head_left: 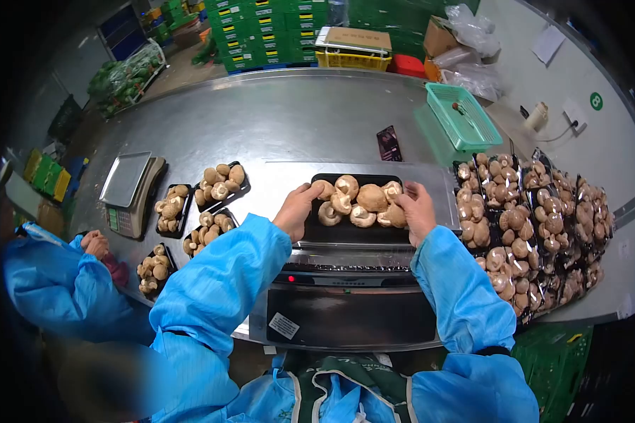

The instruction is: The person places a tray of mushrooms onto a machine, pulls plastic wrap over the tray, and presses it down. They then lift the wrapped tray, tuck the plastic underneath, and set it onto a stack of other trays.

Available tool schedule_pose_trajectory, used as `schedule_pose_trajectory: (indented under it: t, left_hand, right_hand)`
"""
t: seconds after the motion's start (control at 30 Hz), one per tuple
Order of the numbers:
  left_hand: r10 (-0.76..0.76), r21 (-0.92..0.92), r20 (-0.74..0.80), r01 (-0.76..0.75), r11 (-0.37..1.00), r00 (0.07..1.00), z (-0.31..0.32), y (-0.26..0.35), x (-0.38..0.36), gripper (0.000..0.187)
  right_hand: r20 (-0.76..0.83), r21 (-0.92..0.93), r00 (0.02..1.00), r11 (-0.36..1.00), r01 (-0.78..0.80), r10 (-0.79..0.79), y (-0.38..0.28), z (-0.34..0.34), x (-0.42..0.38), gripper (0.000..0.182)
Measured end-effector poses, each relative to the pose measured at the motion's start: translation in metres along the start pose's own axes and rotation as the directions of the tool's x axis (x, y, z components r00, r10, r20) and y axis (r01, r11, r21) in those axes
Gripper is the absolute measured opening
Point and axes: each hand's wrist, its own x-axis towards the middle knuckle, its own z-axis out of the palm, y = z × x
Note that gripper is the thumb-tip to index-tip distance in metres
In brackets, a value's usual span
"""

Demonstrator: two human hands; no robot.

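Observation:
A black tray (317, 231) of several brown mushrooms (372, 198) rests on the metal surface of a wrapping machine (346, 282). At the tray's left end, my left hand (295, 210) has its thumb and fingers on a mushroom. My right hand (418, 211) is at the right end, with fingers curled against the edge mushrooms; its exact grip is partly hidden. Both forearms wear blue sleeves. Right of the machine lies a large pile of wrapped mushroom trays (522, 233).
Several unwrapped mushroom trays (220, 185) stand left, beside a weighing scale (130, 190). A co-worker's clasped hands (95, 244) are at the left edge. A dark card (389, 144) and a green basket (466, 116) lie farther back. Green crates (268, 35) are stacked behind the table.

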Motion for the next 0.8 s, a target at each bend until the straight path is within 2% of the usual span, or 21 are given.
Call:
schedule_pose_trajectory:
  t: [0.03,0.07,0.1,0.17,0.2,0.23,0.3,0.33,0.37,0.43,0.47,0.5,0.53,0.57,0.63,0.7,0.73,0.77,0.8]
  left_hand:
    - [-0.008,-0.035,0.046,0.009,0.999,0.999,-0.005,-0.002,0.001,0.069]
    - [-0.006,0.043,-0.075,0.009,0.999,0.997,0.004,0.004,-0.011,0.071]
    - [0.002,0.034,-0.094,0.001,0.999,0.996,0.0,0.002,-0.01,0.071]
    - [0.038,-0.067,-0.003,-0.038,0.997,0.999,-0.008,-0.008,-0.004,0.073]
    - [0.043,-0.075,-0.016,-0.044,0.996,0.999,-0.009,-0.01,-0.003,0.073]
    - [0.052,-0.081,-0.011,-0.053,0.995,0.999,-0.009,-0.011,-0.002,0.074]
    - [0.069,-0.085,-0.019,-0.07,0.994,0.997,-0.009,-0.013,-0.001,0.074]
    - [0.067,-0.08,-0.047,-0.071,0.994,0.997,-0.007,-0.016,0.001,0.075]
    - [0.067,-0.074,-0.076,-0.072,0.995,0.995,-0.008,-0.019,0.004,0.075]
    - [0.096,-0.089,-0.08,-0.103,0.991,0.992,-0.012,-0.028,0.013,0.075]
    - [0.101,-0.07,-0.078,-0.106,0.992,0.992,-0.012,-0.027,0.013,0.075]
    - [0.104,-0.051,-0.072,-0.108,0.993,0.992,-0.009,-0.025,0.01,0.075]
    - [0.086,-0.062,-0.09,-0.091,0.994,0.992,-0.006,-0.023,0.006,0.075]
    - [0.088,-0.068,-0.091,-0.095,0.993,0.992,-0.005,-0.019,0.002,0.075]
    - [0.13,0.004,-0.145,-0.131,0.991,0.981,-0.003,-0.017,-0.01,0.07]
    - [0.165,0.003,-0.202,-0.168,0.986,0.966,0.008,0.001,-0.045,0.049]
    - [0.274,0.152,-0.155,-0.251,0.956,0.949,-0.008,-0.006,-0.044,0.048]
    - [0.477,0.496,-0.01,-0.41,0.766,0.879,-0.027,-0.011,-0.047,0.041]
    - [0.563,0.738,0.077,-0.427,0.523,0.823,-0.032,-0.003,-0.07,0.032]
  right_hand:
    - [-0.038,-0.003,0.999,1.0,0.021,-0.021,-0.006,-0.002,-0.002,0.052]
    - [-0.075,-0.008,0.996,0.999,0.041,-0.041,-0.01,-0.004,-0.002,0.047]
    - [-0.054,-0.009,0.997,0.999,0.047,-0.048,-0.012,-0.009,0.002,0.047]
    - [-0.017,-0.026,0.99,0.99,0.138,-0.139,-0.018,-0.02,0.012,0.047]
    - [-0.027,0.012,0.971,0.971,0.238,-0.238,-0.023,-0.017,0.019,0.04]
    - [-0.014,0.014,0.97,0.97,0.242,-0.242,-0.03,-0.013,0.028,0.04]
    - [0.216,0.068,0.936,0.961,0.268,-0.277,-0.048,0.005,0.039,0.035]
    - [0.297,0.035,0.927,0.972,0.231,-0.231,-0.056,0.016,0.036,0.031]
    - [0.404,-0.128,0.89,0.95,0.284,-0.212,-0.056,0.027,0.036,0.035]
    - [0.558,-0.381,0.803,0.794,0.473,-0.21,-0.047,0.048,0.025,0.04]
    - [0.565,-0.379,0.799,0.795,0.473,-0.206,-0.032,0.054,0.024,0.04]
    - [0.534,-0.468,0.734,0.576,0.67,-0.419,-0.016,0.06,0.024,0.042]
    - [0.525,-0.551,0.6,0.297,0.78,-0.604,-0.003,0.062,0.028,0.044]
    - [0.53,-0.55,0.596,0.291,0.783,-0.603,-0.008,0.059,0.028,0.044]
    - [0.428,-0.512,0.683,0.464,0.723,-0.591,-0.028,0.041,0.023,0.046]
    - [0.38,-0.388,0.719,0.606,0.695,-0.581,-0.05,0.002,0.018,0.037]
    - [0.443,-0.345,0.761,0.694,0.632,-0.473,-0.054,-0.024,0.014,0.032]
    - [0.504,-0.307,0.784,0.774,0.553,-0.361,-0.054,-0.051,0.009,0.028]
    - [0.601,-0.381,0.717,0.663,0.645,-0.352,-0.052,-0.079,0.002,0.026]
